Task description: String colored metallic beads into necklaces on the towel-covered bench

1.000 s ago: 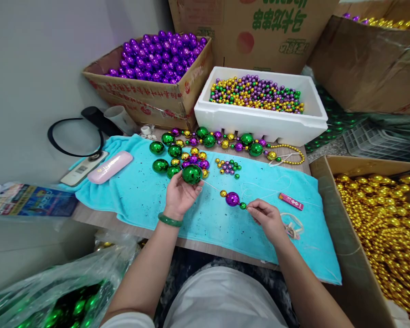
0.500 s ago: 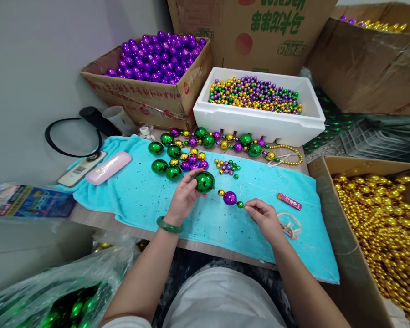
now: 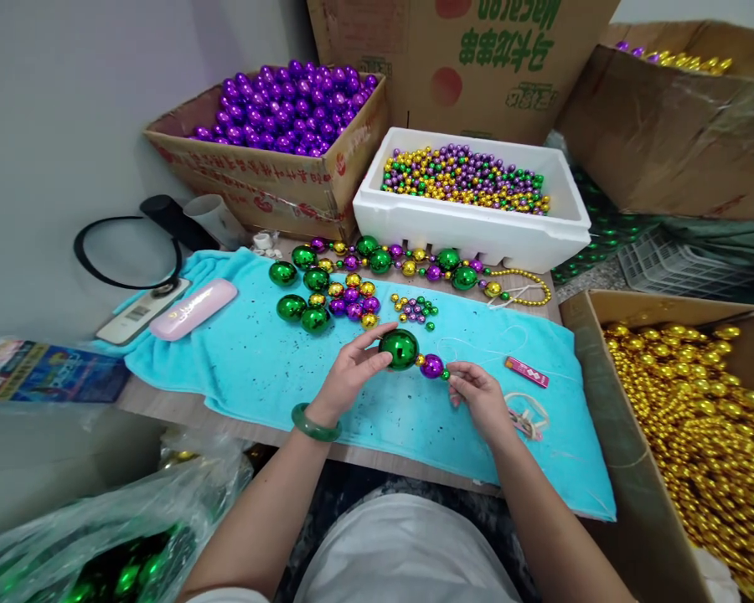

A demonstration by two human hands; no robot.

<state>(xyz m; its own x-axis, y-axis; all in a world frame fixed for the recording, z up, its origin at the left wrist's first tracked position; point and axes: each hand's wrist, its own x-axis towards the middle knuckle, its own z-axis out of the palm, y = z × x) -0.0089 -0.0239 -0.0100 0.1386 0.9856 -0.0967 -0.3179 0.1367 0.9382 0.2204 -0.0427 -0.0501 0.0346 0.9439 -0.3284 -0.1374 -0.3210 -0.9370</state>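
My left hand (image 3: 353, 373) has its fingers around the left side of a large shiny green bead (image 3: 399, 349). To the right of that bead, in a row, come a small gold bead (image 3: 420, 360), a purple bead (image 3: 431, 366) and a small green bead (image 3: 446, 375). My right hand (image 3: 476, 394) pinches at the small green bead's end; the thread there is too fine to make out. Beyond my hands, loose large green beads (image 3: 315, 319), purple beads (image 3: 353, 310) and a cluster of small mixed beads (image 3: 415, 311) lie on the turquoise towel (image 3: 251, 377).
A strung bead necklace (image 3: 408, 267) lies along the towel's back edge. Behind stand a white foam box (image 3: 471, 230) of small beads and a carton (image 3: 245, 180) of purple beads. A carton (image 3: 628, 452) of gold beads is at right. A pink case (image 3: 193, 310) lies left.
My left hand has pushed the large green bead rightward, closing the gap to the small gold bead. The beads now sit close together. The camera view has shifted slightly.
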